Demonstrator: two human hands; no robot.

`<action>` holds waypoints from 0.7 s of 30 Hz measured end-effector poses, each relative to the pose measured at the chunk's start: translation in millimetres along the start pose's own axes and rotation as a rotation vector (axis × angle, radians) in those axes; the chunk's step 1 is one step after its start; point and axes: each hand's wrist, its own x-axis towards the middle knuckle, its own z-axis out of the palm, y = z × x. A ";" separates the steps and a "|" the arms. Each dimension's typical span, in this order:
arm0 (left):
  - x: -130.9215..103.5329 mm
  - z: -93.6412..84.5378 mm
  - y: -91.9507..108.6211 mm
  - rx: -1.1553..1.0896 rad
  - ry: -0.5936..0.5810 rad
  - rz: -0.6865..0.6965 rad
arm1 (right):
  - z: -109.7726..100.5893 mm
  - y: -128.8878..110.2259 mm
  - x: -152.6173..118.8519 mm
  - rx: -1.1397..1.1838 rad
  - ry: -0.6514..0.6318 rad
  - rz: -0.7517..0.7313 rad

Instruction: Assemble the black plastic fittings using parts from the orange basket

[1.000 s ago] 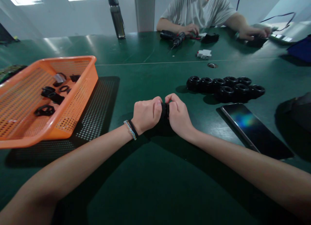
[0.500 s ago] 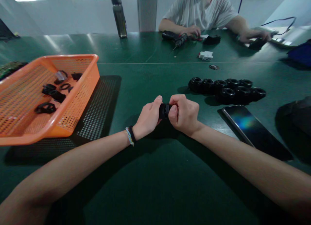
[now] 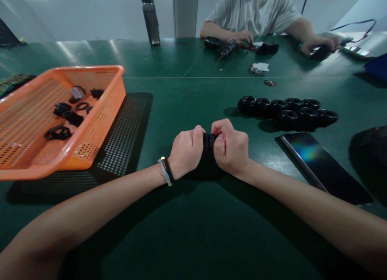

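Observation:
Between my two hands is a small black plastic fitting (image 3: 209,141), round with a ridged middle, held above the table. My left hand (image 3: 188,149) is closed around its left end, the thumb lying along the top. My right hand (image 3: 231,147) grips the other end with curled fingers, the thumb pressed against the bent index finger. Both ends of the fitting are hidden inside the hands. To the right of my right hand, several black round fittings (image 3: 287,110) with holes in their tops stand grouped in two rows.
An orange basket (image 3: 121,86) on the left holds several loose black parts (image 3: 72,118). A phone (image 3: 323,167) lies at the right beside a dark object (image 3: 371,145). Across the green table (image 3: 187,231) are a bottle (image 3: 151,24), a power drill (image 3: 226,50), a white block (image 3: 259,68) and a seated person (image 3: 256,13).
My left hand has rolled about the fitting, its back turning up and its fingers closing further around it. The right hand keeps its grip, barely moved. The view has shifted slightly.

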 end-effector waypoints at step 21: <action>8.0 -1.9 -6.2 0.089 0.002 0.073 | 8.8 1.5 -0.7 0.175 -0.039 0.385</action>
